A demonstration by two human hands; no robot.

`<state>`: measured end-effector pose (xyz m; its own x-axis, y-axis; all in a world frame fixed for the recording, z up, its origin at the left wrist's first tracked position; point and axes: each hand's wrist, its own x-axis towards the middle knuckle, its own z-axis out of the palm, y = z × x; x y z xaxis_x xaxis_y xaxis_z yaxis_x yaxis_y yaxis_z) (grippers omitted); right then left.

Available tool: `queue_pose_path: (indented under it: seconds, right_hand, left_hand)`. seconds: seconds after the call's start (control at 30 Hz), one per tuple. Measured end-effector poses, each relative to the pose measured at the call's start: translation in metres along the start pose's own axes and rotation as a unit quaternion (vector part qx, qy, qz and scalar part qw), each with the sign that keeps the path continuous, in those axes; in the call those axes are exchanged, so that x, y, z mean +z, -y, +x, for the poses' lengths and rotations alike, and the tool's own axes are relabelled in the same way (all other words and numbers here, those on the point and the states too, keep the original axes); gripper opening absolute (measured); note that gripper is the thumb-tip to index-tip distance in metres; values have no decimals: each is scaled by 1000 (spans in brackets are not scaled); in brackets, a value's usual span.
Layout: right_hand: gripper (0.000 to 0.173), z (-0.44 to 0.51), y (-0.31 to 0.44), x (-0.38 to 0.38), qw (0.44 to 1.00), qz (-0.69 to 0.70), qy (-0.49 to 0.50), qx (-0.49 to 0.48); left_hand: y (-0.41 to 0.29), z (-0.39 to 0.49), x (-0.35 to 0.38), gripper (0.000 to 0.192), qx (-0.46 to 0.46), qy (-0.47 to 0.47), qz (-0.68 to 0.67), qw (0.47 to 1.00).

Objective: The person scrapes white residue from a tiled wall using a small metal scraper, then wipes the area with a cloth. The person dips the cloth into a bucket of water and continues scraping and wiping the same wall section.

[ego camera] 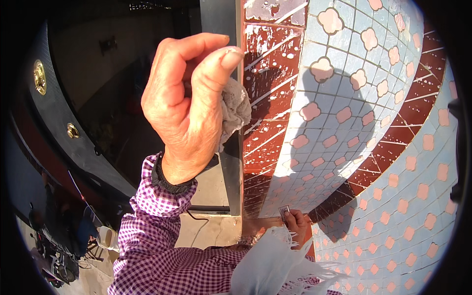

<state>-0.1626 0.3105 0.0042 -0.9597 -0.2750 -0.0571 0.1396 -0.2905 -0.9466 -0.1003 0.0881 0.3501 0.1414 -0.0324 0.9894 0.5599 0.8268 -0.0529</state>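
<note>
My left hand is raised beside a dark door frame, its fingers curled round a crumpled, greyish-white cloth. To the right of the cloth runs a strip of dark red tiles with diagonal white lines, spattered with white spots and smears. Whether the cloth touches the tiles cannot be made out. Lower down, my right hand pinches a small flat metal piece, possibly a scraper blade, close to the wall. A frayed, translucent white piece of fabric or plastic hangs in front of my body and partly covers the right forearm.
Pale blue tiles with pink flower shapes cover the wall at right, bearing a shadow. The dark metal door frame borders the red strip. At left stands an open dark door with brass fittings. A white bucket is on the ground lower left.
</note>
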Motion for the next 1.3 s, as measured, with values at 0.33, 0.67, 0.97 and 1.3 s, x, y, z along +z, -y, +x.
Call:
queue_pose_path:
  seconds: [0.33,0.67,0.97,1.3]
  right_hand:
    - [11,3,-1,1,999,-24,36,-5]
    - [13,6,1,-1,999,-4,45,-6]
    - [14,-10,-7,-22,1000,-15,22,4]
    - [11,-14,-6,-30,1000,25,3,0]
  left_hand:
    - [29,57,84,49,270,-20,304,914]
    - [19,-73,43,68,169,331,310,875]
    - [19,-145,9,53,252,469,249,809]
    - [31,25,56,62,235,257,213,913]
